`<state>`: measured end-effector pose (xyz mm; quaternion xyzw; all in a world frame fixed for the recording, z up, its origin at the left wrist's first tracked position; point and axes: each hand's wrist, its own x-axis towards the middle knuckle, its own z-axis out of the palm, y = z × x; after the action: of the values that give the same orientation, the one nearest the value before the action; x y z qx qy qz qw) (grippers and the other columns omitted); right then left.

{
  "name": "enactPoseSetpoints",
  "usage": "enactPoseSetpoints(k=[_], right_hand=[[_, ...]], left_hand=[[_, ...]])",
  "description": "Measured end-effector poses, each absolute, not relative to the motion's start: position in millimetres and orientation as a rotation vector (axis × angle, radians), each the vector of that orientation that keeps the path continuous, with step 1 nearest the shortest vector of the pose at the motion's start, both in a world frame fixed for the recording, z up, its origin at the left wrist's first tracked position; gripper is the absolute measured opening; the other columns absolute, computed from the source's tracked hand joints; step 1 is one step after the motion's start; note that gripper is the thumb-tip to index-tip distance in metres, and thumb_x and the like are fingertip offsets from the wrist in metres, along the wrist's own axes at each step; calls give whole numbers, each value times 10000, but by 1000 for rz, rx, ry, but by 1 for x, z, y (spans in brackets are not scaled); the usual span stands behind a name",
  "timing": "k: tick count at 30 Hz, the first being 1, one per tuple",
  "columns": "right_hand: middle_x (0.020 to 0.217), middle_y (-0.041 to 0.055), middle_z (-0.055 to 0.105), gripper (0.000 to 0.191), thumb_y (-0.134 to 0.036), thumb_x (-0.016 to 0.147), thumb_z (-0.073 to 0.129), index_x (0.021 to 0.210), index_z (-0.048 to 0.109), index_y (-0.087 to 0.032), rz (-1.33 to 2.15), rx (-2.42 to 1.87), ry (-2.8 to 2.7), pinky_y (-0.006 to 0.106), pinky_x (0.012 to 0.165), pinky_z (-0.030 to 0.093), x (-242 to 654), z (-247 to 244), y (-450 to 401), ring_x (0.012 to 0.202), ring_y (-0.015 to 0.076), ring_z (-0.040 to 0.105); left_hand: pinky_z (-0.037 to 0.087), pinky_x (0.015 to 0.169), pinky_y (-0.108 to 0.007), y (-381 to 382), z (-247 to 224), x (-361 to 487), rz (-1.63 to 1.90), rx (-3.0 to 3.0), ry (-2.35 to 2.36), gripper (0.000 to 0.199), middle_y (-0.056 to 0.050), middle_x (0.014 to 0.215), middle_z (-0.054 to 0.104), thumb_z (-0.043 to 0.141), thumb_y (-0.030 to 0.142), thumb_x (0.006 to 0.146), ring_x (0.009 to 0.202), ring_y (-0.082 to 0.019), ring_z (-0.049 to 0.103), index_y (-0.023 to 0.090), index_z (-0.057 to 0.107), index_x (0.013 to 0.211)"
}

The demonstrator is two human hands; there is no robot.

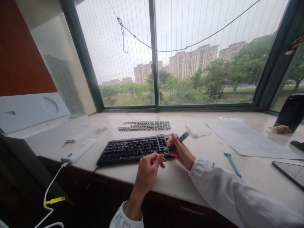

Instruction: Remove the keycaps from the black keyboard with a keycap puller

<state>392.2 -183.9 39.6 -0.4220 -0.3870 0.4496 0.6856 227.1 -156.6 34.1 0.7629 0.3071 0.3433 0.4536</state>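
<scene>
Window: green frame (155, 79) across the far side, thin vertical lines running over the pale sky outside, and a sagging dark cord (171, 50) (knotted in a few places).
Outside: tan buildings (193, 60) behind green trees (247, 69).
Counter: a pale, slightly glossy top (190, 179) below the window, its near edge dropping into shadow.
Left end: an open white box (57, 134), with a white device (78, 151) near it, joined to a white cable (53, 182) that hangs over the edge; a yellow tag (55, 200) is on the cable.
Middle: a black keyboard (140, 148), lying slightly askew, and beyond it loose keycaps (147, 125) set out in rows (rather neatly).
Right end: printed papers (249, 139), a crumpled white sheet (198, 129), a blue tool (232, 164) near the papers, a dark-screened device (288, 172) and a tall dark container (291, 110).
Right hand: curled around a slim dark tool (179, 141), held above the keyboard's right end and tilted up toward the papers.
Left hand: narrow (150, 164), thumb and forefinger together at the tool's near end (whether they pinch something small, I cannot tell), just before the keyboard's near edge.
</scene>
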Motion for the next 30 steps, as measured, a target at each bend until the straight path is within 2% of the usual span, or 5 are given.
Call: enactPoseSetpoints(k=[10, 16, 24, 30], right_hand=[[547, -40, 414, 522, -687, 755, 579, 645, 553, -177, 1009, -962, -867, 233, 451, 241, 391, 40, -185, 437, 64, 294], [555, -38, 403, 530, -703, 739, 581, 653, 552, -181, 1007, -975, -872, 235, 443, 220, 391, 41, -186, 444, 68, 279], [538, -54, 320, 550, -727, 730, 564, 671, 555, -181, 1040, -965, -890, 229, 442, 197, 391, 41, -188, 466, 71, 210], [534, -56, 284, 551, -737, 720, 560, 679, 564, -187, 1008, -1033, -908, 233, 444, 179, 394, 41, -190, 480, 85, 192]], left_hand=[[301, 519, -224, -157, 33, 227, 871, 1880, 736, 458, -17, 654, 656, 482, 551, 865, 543, -105, 452, 157, 712, 835], [310, 521, -220, -158, 34, 226, 884, 1847, 725, 443, -13, 654, 666, 491, 543, 864, 531, -100, 469, 166, 711, 791], [382, 575, -217, -160, 35, 226, 929, 1797, 710, 458, -28, 667, 695, 486, 548, 866, 602, -127, 582, 161, 717, 782], [390, 559, -216, -165, 38, 225, 982, 1808, 743, 479, -26, 674, 702, 459, 564, 876, 591, -127, 591, 171, 719, 789]])
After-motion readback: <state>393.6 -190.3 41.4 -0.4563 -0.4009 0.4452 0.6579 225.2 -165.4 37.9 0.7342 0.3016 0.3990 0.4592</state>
